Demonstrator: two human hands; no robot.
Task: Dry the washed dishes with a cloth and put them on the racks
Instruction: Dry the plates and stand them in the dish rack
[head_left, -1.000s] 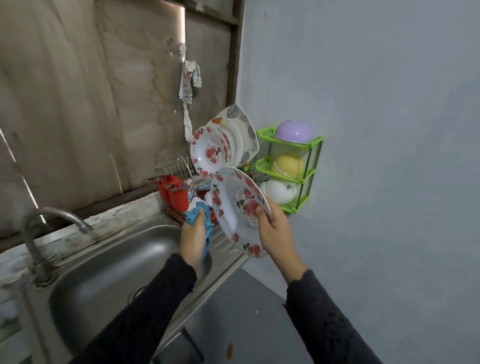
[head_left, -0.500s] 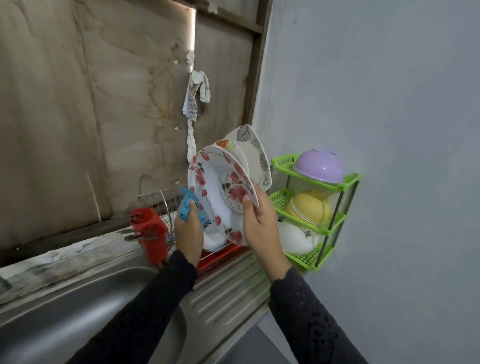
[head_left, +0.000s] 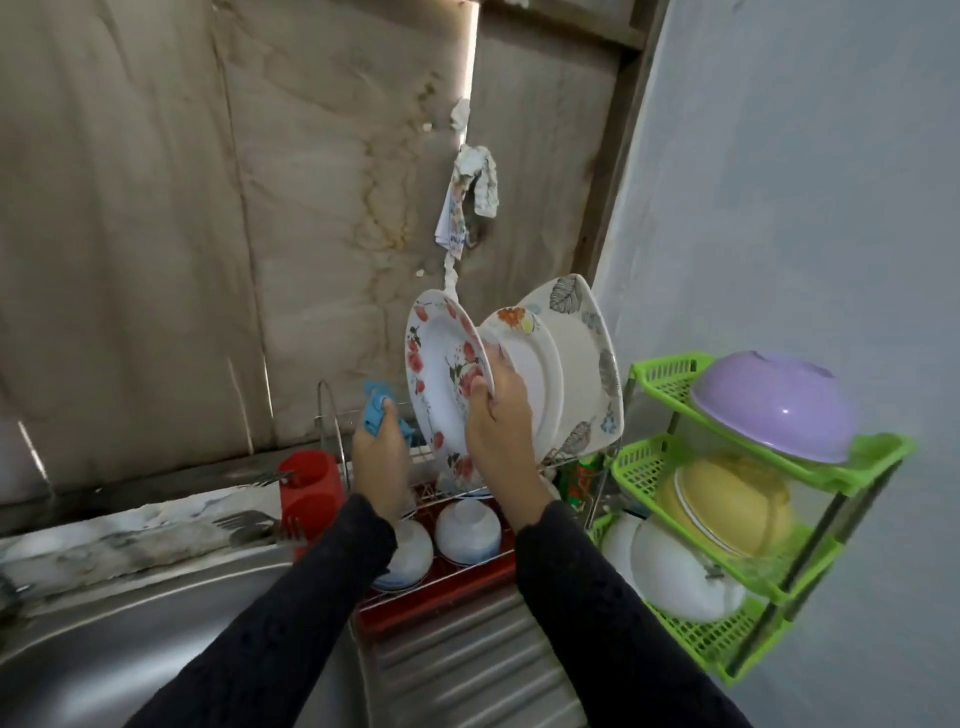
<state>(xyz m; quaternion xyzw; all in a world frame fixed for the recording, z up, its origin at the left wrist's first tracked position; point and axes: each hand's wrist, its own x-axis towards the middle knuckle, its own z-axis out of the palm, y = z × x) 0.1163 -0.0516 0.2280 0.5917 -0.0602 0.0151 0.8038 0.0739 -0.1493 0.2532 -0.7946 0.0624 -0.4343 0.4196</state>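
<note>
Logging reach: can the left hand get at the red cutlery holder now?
Probably yes: the red cutlery holder stands just beside the left hand with nothing between, though that hand grips the blue cloth.

— Can any writing be read?
— None. The hanging rag (head_left: 457, 218), at twelve o'clock, bears blue print too blurred to read. The green packet (head_left: 581, 480), at five o'clock, likewise.

Patterned rag (head_left: 470, 202), steel sink (head_left: 130, 649)
</note>
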